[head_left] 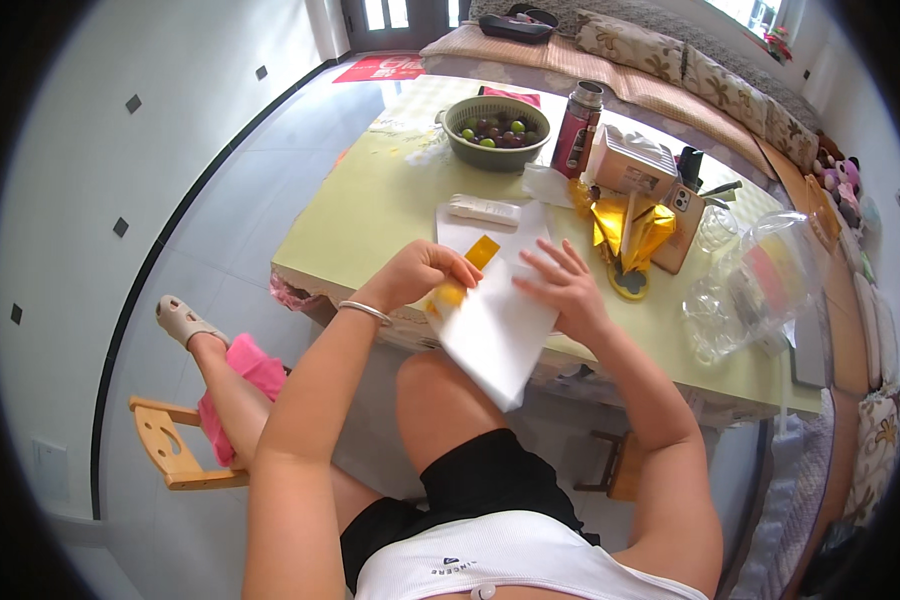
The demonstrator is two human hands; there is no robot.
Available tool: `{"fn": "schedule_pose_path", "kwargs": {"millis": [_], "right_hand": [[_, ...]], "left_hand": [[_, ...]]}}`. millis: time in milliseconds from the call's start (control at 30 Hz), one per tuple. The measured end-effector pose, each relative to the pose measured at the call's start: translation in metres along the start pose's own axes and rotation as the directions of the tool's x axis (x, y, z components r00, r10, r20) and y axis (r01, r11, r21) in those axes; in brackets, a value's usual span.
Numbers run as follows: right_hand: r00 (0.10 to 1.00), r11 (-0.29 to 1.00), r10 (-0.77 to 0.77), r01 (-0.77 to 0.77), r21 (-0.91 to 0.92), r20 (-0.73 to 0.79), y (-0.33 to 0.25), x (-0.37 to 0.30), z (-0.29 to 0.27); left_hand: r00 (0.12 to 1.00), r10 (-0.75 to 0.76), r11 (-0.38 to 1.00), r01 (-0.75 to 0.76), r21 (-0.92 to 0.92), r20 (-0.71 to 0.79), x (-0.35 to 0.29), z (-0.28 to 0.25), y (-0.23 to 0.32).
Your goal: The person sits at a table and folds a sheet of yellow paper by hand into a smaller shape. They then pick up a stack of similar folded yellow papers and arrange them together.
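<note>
Two hands work at the near edge of what I see as the biggest thing here, a pale green table (pixel 370 215). Behind it runs a long sofa (pixel 670 60) with patterned cushions. On the table's right end lies a heap of clear plastic packaging (pixel 760 285). Toward the far side stands a green colander bowl (pixel 457 140) holding dark and green grapes, and beside it a red metal flask (pixel 576 128) and a tissue box (pixel 630 165). Near the middle right, gold foil paper (pixel 630 232) stands crumpled against a phone (pixel 682 230).

Next down in size is the white sheet of paper (pixel 495 330), which lies over the table's near edge and hangs down toward my knee. A white remote control (pixel 484 210) rests just beyond it.

My left hand (pixel 420 272) is curled shut, pinching a small yellow strip (pixel 467 270) against the sheet's left side. My right hand (pixel 565 285) is spread flat, fingers apart, pressing on the sheet's upper right part. The hands sit near each other, not touching.
</note>
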State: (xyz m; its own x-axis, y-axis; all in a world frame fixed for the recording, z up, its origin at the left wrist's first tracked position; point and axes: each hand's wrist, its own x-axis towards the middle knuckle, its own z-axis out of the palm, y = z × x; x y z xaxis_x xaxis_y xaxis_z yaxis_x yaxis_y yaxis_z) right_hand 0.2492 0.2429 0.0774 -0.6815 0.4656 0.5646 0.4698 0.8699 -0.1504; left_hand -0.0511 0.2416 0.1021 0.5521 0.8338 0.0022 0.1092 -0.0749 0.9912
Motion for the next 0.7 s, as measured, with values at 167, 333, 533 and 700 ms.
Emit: {"fn": "schedule_pose_path", "kwargs": {"millis": [167,333,533,700], "right_hand": [[0.969,0.957,0.094,-0.025,-0.289,0.229,-0.014,-0.013,-0.002],[0.844,0.871,0.405,-0.239,-0.429,0.351,-0.034,-0.023,-0.007],[0.938,0.955,0.169,-0.080,-0.286,0.302,-0.049,-0.023,0.000],[0.935,0.973,0.187,-0.219,0.075,0.302,-0.036,-0.026,-0.010]], "left_hand": [[0.966,0.079,0.915,0.027,0.402,-0.245,0.004,0.029,0.006],[0.945,0.313,0.509,-0.079,0.857,-0.099,-0.025,0.109,0.030],[0.962,0.244,0.321,0.039,0.946,-0.122,-0.039,0.127,-0.011],[0.934,0.342,0.419,-0.052,0.907,-0.105,-0.042,0.101,-0.005]]}}
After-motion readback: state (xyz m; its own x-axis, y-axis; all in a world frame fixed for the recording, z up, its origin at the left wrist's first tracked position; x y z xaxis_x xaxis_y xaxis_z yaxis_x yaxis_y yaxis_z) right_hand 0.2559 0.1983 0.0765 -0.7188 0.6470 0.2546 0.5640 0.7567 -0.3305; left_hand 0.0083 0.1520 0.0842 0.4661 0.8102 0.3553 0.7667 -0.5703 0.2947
